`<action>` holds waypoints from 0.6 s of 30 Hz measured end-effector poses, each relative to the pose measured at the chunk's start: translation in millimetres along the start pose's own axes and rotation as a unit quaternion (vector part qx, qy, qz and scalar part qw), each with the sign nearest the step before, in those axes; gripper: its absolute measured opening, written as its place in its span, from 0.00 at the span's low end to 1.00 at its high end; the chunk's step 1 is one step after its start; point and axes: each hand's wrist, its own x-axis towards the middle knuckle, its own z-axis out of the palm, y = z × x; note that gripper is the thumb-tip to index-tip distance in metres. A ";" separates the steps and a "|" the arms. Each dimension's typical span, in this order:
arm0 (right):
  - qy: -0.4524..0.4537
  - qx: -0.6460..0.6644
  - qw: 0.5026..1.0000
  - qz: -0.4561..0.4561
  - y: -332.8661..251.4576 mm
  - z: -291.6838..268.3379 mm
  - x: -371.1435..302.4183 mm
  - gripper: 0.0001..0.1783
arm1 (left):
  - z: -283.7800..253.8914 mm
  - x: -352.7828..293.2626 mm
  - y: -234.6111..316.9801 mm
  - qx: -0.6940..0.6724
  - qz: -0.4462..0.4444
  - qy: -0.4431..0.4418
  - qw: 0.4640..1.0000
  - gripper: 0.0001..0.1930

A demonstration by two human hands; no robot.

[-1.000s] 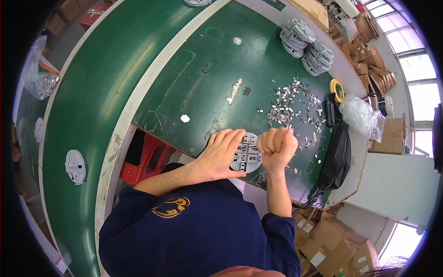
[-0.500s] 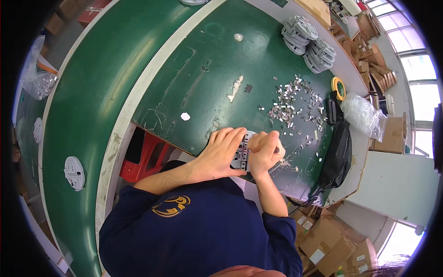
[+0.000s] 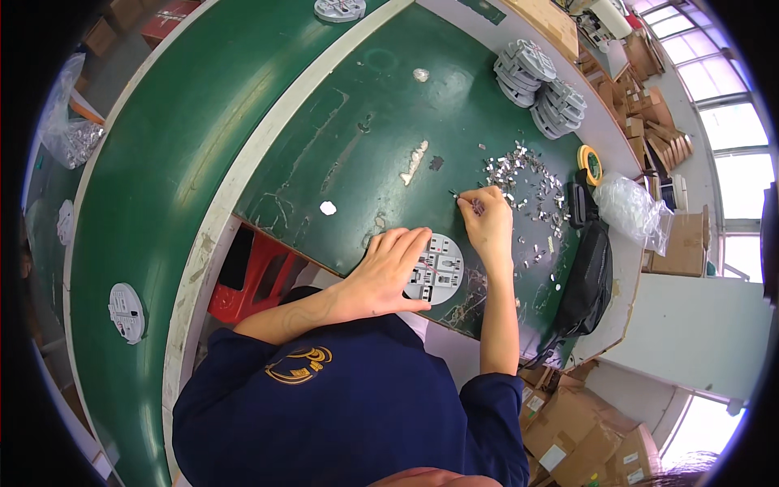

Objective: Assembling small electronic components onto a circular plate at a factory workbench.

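A round grey plastic disc (image 3: 446,266) with dark slots and small metal parts lies at the table's near edge. My left hand (image 3: 388,272) holds it from the left, fingers across its far side and thumb at its near side. Beyond the disc, to the right, my right hand (image 3: 489,223) is closed, its thumb and forefinger pinched at a small metal clip (image 3: 454,194) on the table. A purplish handle-like thing (image 3: 478,209) shows in that hand; the rest of it is hidden by the fingers.
Many small metal clips (image 3: 519,166) lie scattered to the right. Stacked grey discs (image 3: 523,73) stand at the far right. A yellow tape roll (image 3: 590,165), clear plastic bag (image 3: 631,207) and black pouch (image 3: 586,280) line the right edge. Left runs a green belt (image 3: 187,178) with another disc (image 3: 126,312).
My right hand has moved from over the disc, away and right, to the edge of the clips, uncovering the disc. My left hand stays on it. More of the far belt disc shows.
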 end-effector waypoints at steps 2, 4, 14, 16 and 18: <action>-0.037 0.025 0.997 0.064 -8.6 -4.1 -2.3 0.09 | -0.6 -0.3 -0.6 0.000 -0.001 0.001 1.000 0.55; -0.029 0.023 0.997 0.063 -9.0 -4.9 -3.9 0.08 | -1.3 1.5 -0.5 -0.001 0.003 0.001 1.000 0.55; 0.004 0.055 0.998 0.000 -12.2 -2.5 -13.3 0.05 | -11.7 16.0 -1.1 -0.089 -0.023 0.084 0.992 0.43; -0.036 0.092 0.995 -0.008 -26.7 -15.6 -18.9 0.05 | -13.6 25.7 -6.6 -0.125 -0.031 0.172 0.977 0.31; -0.113 0.161 0.980 -0.018 -43.1 -31.6 -25.6 0.06 | -23.3 33.6 -8.2 -0.182 -0.063 0.134 0.972 0.25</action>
